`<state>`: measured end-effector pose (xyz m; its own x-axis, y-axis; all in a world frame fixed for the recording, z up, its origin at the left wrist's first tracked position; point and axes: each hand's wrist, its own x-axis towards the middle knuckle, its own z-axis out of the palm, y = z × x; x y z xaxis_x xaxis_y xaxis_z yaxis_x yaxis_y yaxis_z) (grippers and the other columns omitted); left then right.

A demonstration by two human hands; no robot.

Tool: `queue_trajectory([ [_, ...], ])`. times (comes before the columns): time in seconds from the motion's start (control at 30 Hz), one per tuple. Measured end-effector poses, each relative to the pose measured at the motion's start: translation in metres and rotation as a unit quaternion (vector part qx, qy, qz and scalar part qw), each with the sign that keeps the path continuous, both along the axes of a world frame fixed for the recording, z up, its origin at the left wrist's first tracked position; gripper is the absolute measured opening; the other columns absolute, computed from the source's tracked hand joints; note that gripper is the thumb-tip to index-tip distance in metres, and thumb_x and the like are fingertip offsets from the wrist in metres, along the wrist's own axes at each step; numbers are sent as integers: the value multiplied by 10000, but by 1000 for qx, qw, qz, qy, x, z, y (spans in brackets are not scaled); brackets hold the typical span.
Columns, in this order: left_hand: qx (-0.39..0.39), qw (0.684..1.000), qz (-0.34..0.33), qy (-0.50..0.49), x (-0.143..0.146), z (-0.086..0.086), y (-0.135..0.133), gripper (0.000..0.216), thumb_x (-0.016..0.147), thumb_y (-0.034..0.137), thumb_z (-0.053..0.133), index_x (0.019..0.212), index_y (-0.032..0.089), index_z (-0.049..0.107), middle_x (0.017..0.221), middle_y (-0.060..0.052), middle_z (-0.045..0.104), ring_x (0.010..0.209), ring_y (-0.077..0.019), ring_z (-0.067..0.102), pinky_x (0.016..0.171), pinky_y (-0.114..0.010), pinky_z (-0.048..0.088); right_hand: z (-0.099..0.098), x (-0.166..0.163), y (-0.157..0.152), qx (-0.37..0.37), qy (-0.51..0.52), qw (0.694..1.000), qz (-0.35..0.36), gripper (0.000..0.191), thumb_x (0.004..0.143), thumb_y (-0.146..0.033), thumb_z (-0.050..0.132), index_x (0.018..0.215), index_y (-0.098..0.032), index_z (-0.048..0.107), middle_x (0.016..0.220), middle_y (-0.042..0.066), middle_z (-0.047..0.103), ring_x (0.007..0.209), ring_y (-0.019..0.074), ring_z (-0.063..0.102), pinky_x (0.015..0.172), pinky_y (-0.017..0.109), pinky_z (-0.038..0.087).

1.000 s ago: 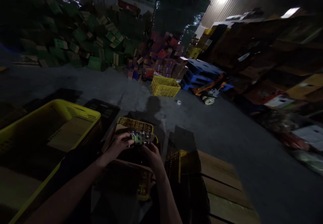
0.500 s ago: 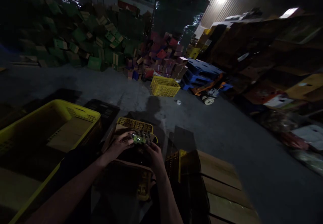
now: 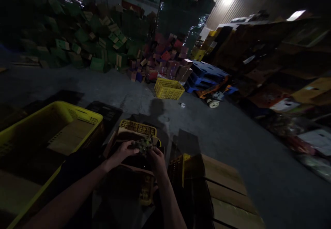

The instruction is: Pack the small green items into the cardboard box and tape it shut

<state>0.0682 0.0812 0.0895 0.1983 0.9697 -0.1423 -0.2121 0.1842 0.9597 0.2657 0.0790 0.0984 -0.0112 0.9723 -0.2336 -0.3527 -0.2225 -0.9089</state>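
Note:
Between my two hands is a dark green, lumpy, glossy bunch [image 3: 145, 145]; the dim light hides its exact kind. My left hand [image 3: 127, 150] grips its left end with bent fingers. On the opposite side, the fingers of my right hand [image 3: 156, 155] close on the right end. Both hands hold it above an open cardboard box [image 3: 134, 168], whose dark inside shows little. Behind the box is the rim of a yellow plastic crate [image 3: 138, 127].
A large yellow bin [image 3: 85, 113] with cardboard inside stands at left. Cardboard cartons [image 3: 227, 177] sit at lower right. Farther off are a yellow basket [image 3: 169, 89], blue pallets [image 3: 209, 70], an orange pallet jack [image 3: 213, 90] and heaped green boxes [image 3: 97, 64].
The bunch has turned in my hands, its pale green side no longer facing me. My hands have shifted slightly downward with it. The surroundings look the same.

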Motion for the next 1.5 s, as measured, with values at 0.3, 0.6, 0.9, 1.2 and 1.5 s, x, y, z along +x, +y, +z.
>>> queue_trajectory([
  [0.3, 23, 1000, -9, 1, -7, -1, 3, 486, 751, 378, 855, 1193, 200, 764, 1210, -104, 764, 1138, -337, 698, 1006, -447, 547, -1, 6, 5, -17, -4, 999, -44, 448, 620, -312, 883, 1047, -228, 780, 1001, 40, 799, 912, 233, 730, 810, 332, 595],
  [0.6, 51, 997, -11, 59, -9, 20, 5, 391, 733, 363, 851, 1090, 205, 832, 1128, -93, 810, 1194, -394, 679, 1057, -496, 516, 3, 9, 4, -18, 8, 999, -32, 414, 651, -422, 940, 969, -194, 804, 973, 57, 810, 867, 233, 750, 800, 329, 601],
  [0.9, 59, 997, 24, 41, -5, 12, 7, 460, 710, 350, 856, 1122, 184, 741, 1128, -91, 777, 1086, -301, 708, 997, -433, 541, 7, 5, 3, -64, 49, 996, -24, 403, 590, -391, 996, 877, -190, 797, 909, 35, 804, 801, 171, 736, 729, 240, 591],
  [1.2, 84, 990, 15, 113, -11, 23, 7, 268, 765, 399, 818, 927, 192, 769, 957, -50, 758, 948, -251, 693, 881, -344, 539, 2, 4, 5, -67, 39, 996, -45, 444, 588, -444, 981, 910, -195, 804, 887, 40, 807, 800, 201, 750, 711, 272, 600],
  [1.5, -54, 997, 29, -48, -3, 5, 0, 438, 743, 533, 854, 969, 209, 664, 998, -32, 657, 967, -214, 658, 804, -321, 592, 3, 4, 3, -60, 40, 996, -43, 403, 600, -409, 979, 885, -183, 806, 888, 55, 810, 832, 222, 753, 731, 286, 592],
])
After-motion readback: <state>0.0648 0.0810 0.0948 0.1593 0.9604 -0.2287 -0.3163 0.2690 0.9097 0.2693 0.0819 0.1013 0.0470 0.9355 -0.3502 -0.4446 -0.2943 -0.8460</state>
